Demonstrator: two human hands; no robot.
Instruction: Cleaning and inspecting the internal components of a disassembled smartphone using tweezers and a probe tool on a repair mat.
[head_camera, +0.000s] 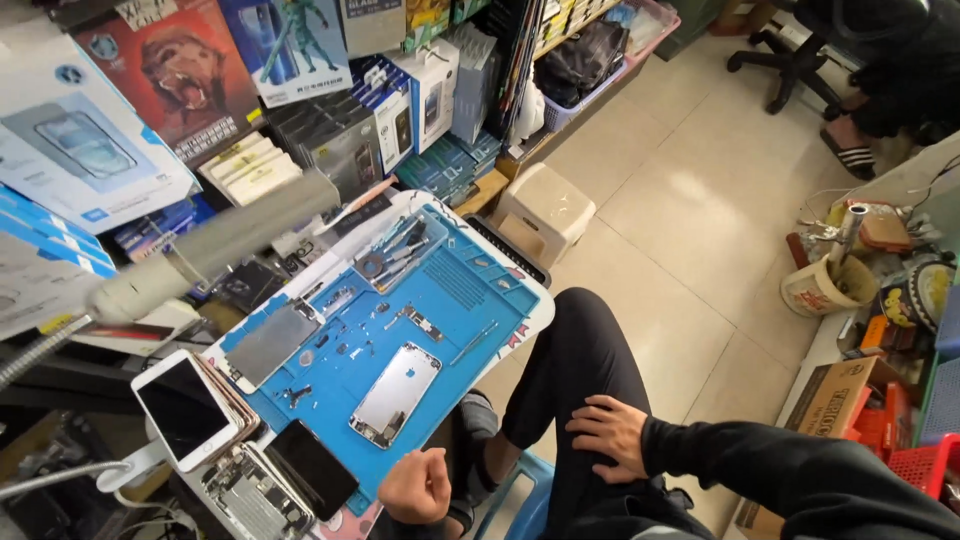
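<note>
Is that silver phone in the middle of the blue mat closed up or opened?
Opened. The silver phone lies on the blue mat without a screen, with small loose parts scattered around it.

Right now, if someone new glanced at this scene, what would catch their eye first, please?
The bright blue work mat at centre, with an opened silver phone shell lying among small parts and tools. Left of it sits a stack of phones. Below, the left hand is fisted at the mat's edge, and the right hand rests on a black-trousered thigh.
</note>
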